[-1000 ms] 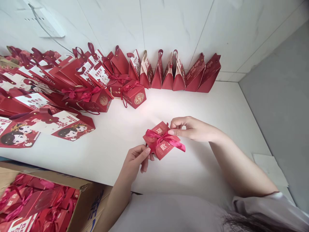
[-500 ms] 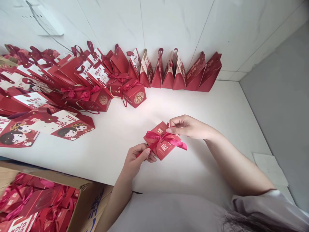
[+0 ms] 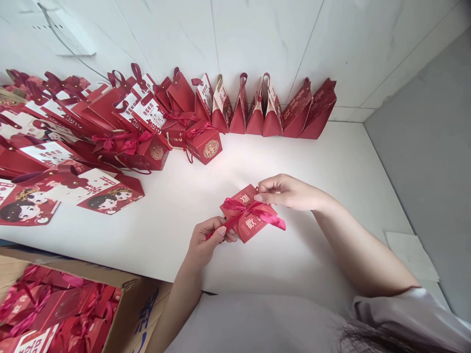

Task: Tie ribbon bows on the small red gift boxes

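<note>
A small red gift box [image 3: 250,231] with pale characters lies tilted on the white table [image 3: 176,211], between my hands. A pink-red ribbon [image 3: 262,212] is tied in a bow across its top. My left hand [image 3: 212,239] pinches a ribbon end at the box's lower left, thumb on top. At the upper right of the box, my right hand [image 3: 275,192] has thumb and forefinger closed on part of the ribbon near the corner.
Red and white gift bags [image 3: 66,113] crowd the table's left side, and a row of triangular red boxes [image 3: 272,120] stands along the tiled wall. Two ribboned boxes [image 3: 206,147] sit before them. An open carton [image 3: 127,304] of red boxes is at the lower left.
My left hand has shifted very slightly left and the ribbon stretch beside it looks a little longer. My right hand has hardly moved.
</note>
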A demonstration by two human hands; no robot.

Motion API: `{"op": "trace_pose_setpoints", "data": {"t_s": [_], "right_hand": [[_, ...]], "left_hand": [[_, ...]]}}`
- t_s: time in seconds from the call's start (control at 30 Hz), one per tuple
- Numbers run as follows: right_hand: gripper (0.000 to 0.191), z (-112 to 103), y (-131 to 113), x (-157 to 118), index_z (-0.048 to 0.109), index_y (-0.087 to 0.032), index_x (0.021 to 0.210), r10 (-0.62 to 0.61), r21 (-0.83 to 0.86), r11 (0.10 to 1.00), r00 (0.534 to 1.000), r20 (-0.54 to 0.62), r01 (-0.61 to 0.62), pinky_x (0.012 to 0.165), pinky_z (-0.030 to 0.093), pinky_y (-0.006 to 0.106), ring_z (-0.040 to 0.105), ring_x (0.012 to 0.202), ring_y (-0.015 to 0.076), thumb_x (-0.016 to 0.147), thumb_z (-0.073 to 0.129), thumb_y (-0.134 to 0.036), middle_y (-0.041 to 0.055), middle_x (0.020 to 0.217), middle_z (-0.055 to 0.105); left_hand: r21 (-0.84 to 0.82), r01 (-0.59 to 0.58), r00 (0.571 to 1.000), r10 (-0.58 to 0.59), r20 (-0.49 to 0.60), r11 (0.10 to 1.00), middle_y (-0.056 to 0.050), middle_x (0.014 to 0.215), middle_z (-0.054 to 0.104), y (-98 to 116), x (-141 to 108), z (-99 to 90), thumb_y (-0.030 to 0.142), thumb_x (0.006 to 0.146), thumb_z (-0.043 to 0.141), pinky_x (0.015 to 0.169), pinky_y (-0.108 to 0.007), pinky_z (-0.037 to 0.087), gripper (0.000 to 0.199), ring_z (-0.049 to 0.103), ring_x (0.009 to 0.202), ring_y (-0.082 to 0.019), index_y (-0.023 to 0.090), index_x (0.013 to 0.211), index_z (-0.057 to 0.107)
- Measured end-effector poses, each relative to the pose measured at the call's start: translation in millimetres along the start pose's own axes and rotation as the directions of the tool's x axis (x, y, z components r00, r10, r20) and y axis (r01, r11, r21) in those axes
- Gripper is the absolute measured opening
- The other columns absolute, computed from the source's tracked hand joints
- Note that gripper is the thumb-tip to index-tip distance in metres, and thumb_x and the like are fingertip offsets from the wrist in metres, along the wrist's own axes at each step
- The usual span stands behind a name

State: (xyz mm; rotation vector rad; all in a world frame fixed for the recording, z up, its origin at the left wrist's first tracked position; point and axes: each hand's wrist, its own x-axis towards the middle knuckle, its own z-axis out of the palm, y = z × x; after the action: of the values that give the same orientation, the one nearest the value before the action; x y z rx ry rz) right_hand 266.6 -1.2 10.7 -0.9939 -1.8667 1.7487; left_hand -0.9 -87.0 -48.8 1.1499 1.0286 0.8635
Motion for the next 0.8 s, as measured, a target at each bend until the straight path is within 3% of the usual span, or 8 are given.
{"op": "trace_pose_setpoints", "data": {"t_s": [0.13,0.27,0.63,0.73,0.8], "right_hand": [[0.037,-2.5,1.3,1.3,0.052,-0.019,0.069,0.006,0.079,0.997,0.999,0.051,-0.010,0.059,0.034,0.027,0.042,0.057,0.0105,0.090,0.061,-0.047,-0.0047,0.060,0.050],[0.038,-5.1,0.5,0.4,0.053,-0.018,0.069,0.020,0.052,0.998,0.998,0.058,-0.023,0.059,0.033,0.026,0.040,0.056,0.0101,0.093,0.057,-0.048,-0.0049,0.058,0.049],[0.038,-4.3,5.6,2.7,0.055,-0.018,0.072,-0.006,0.073,0.997,0.996,0.084,-0.001,0.059,0.036,0.026,0.043,0.057,0.0102,0.091,0.060,-0.050,-0.0052,0.058,0.049],[0.037,-5.8,7.1,3.4,0.055,-0.018,0.071,0.002,0.077,0.997,0.997,0.073,-0.008,0.059,0.037,0.026,0.044,0.056,0.0100,0.092,0.060,-0.048,-0.0051,0.058,0.051],[0.036,-5.7,6.5,3.8,0.056,-0.018,0.072,0.003,0.085,0.996,0.999,0.050,-0.007,0.059,0.037,0.025,0.044,0.056,0.0097,0.091,0.061,-0.048,-0.0047,0.059,0.052]], "left_hand": [[-0.032,-0.004,0.999,0.006,0.053,0.999,-0.010,0.090,0.072,0.0,-0.1,-2.2,0.041,0.090,0.061,0.069,-0.032,0.052,0.032,0.068,0.081,-0.021,0.017,0.068,0.061],[-0.066,-0.023,0.997,0.028,0.074,0.998,-0.009,0.088,0.070,0.6,-0.2,-2.6,0.040,0.089,0.062,0.070,-0.032,0.052,0.037,0.067,0.083,-0.021,0.017,0.061,0.052],[0.003,-0.011,0.999,0.011,0.031,1.000,-0.008,0.084,0.067,1.5,3.6,2.1,0.044,0.087,0.063,0.069,-0.033,0.051,0.036,0.063,0.078,-0.021,0.018,0.062,0.058],[0.087,-0.028,0.999,0.026,0.026,0.996,-0.005,0.077,0.061,5.6,3.2,2.3,0.044,0.090,0.059,0.067,-0.032,0.047,0.037,0.058,0.072,-0.018,0.018,0.064,0.054],[0.233,-0.098,0.990,0.118,-0.074,0.968,-0.004,0.078,0.059,14.2,2.3,3.6,0.042,0.091,0.057,0.068,-0.032,0.046,0.029,0.056,0.074,-0.018,0.020,0.072,0.054]]}}
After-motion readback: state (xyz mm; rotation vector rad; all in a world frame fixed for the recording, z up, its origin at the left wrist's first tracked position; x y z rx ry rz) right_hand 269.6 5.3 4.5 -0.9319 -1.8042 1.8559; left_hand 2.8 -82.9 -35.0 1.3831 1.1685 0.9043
